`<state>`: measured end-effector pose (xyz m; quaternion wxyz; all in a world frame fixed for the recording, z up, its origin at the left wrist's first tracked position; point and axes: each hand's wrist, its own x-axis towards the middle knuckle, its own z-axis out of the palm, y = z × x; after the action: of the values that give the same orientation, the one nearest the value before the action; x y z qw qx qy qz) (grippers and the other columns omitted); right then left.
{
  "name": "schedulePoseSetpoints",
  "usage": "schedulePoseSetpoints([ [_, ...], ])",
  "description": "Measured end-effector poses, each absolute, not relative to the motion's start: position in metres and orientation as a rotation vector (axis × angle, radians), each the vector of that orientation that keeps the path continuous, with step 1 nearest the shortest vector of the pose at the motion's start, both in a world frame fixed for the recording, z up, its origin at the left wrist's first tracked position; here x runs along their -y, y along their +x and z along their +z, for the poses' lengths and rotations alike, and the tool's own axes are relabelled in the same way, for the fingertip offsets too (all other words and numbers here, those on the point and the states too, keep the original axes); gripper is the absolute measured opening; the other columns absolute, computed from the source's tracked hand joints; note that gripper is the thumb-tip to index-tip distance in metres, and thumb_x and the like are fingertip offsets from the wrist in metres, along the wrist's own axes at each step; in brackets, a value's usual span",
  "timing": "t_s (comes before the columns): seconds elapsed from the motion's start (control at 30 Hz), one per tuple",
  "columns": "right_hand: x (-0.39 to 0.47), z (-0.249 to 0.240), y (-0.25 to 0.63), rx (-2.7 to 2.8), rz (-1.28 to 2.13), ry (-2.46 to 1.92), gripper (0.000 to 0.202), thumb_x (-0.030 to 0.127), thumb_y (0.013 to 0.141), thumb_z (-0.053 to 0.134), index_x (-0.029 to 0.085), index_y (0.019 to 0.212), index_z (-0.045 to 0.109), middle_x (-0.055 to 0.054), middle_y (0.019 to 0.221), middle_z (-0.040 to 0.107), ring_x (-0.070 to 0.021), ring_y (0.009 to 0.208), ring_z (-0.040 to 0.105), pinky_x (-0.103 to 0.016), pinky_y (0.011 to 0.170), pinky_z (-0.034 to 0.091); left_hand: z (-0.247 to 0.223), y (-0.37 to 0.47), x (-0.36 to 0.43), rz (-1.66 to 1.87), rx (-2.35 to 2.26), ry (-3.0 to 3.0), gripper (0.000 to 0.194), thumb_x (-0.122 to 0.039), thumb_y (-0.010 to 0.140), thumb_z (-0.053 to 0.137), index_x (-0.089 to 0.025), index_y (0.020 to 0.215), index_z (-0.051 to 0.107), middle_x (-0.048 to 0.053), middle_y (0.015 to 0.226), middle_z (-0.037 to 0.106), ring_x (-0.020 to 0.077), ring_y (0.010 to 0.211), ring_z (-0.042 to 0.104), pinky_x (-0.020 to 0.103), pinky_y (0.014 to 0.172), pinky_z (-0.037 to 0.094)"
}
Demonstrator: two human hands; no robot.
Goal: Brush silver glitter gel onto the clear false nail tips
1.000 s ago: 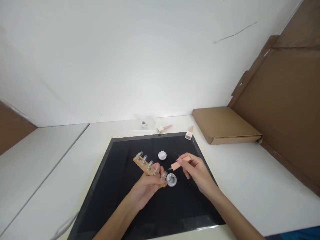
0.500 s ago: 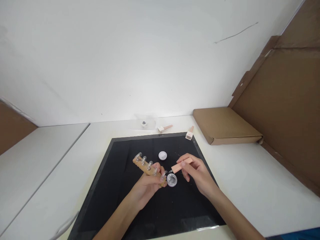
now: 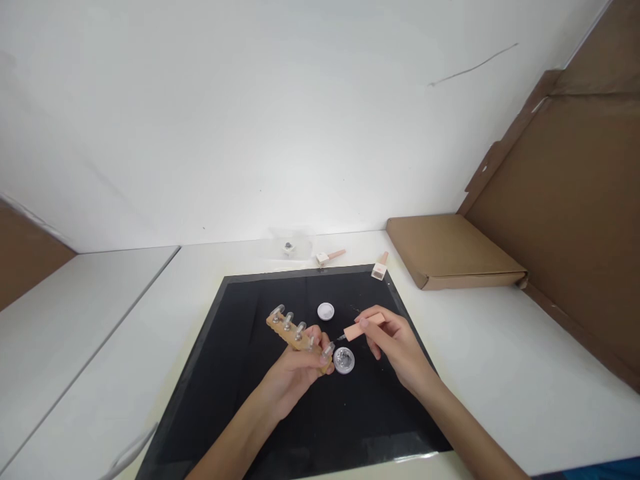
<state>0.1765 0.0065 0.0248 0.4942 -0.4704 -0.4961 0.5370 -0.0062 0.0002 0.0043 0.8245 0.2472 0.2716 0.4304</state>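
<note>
My left hand (image 3: 295, 377) is closed around the lower end of a wooden nail display stand (image 3: 296, 340), which carries several clear false nails (image 3: 301, 329) on small metal posts. In my right hand (image 3: 395, 343) is a nail polish brush (image 3: 364, 327), pinched by its peach handle. Its dark tip points left, close to the false nail (image 3: 328, 350) nearest my left thumb; whether they touch I cannot tell. Just below the tip stands an open round jar (image 3: 344, 361) with silvery contents. A white round lid (image 3: 326, 311) lies behind it on the black mat (image 3: 240, 400).
Two polish bottles with peach caps lie at the back, one nail polish bottle (image 3: 323, 258) beyond the mat and another polish bottle (image 3: 379, 270) at its corner. A clear plastic bag (image 3: 300, 249) lies by the wall. A flat cardboard box (image 3: 455, 252) stands at the right.
The brush tip has lifted slightly away from the jar, nearer the end false nail. My left hand and the stand have hardly moved.
</note>
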Motion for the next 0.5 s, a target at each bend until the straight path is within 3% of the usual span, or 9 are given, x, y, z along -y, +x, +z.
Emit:
schedulePoseSetpoints([
  [0.5, -0.0034, 0.0203, 0.179, 1.315, 1.407, -1.013, 0.028, 0.045, 0.079, 0.063, 0.017, 0.078, 0.063, 0.005, 0.054, 0.047, -0.0068, 0.041, 0.038, -0.02, 0.041, 0.03, 0.008, -0.0044, -0.0009, 0.914, -0.6, 0.547, 0.025, -0.002, 0.061, 0.067, -0.017, 0.067, 0.048, -0.003, 0.071, 0.051, 0.009, 0.062, 0.047, 0.025, 0.061, 0.038],
])
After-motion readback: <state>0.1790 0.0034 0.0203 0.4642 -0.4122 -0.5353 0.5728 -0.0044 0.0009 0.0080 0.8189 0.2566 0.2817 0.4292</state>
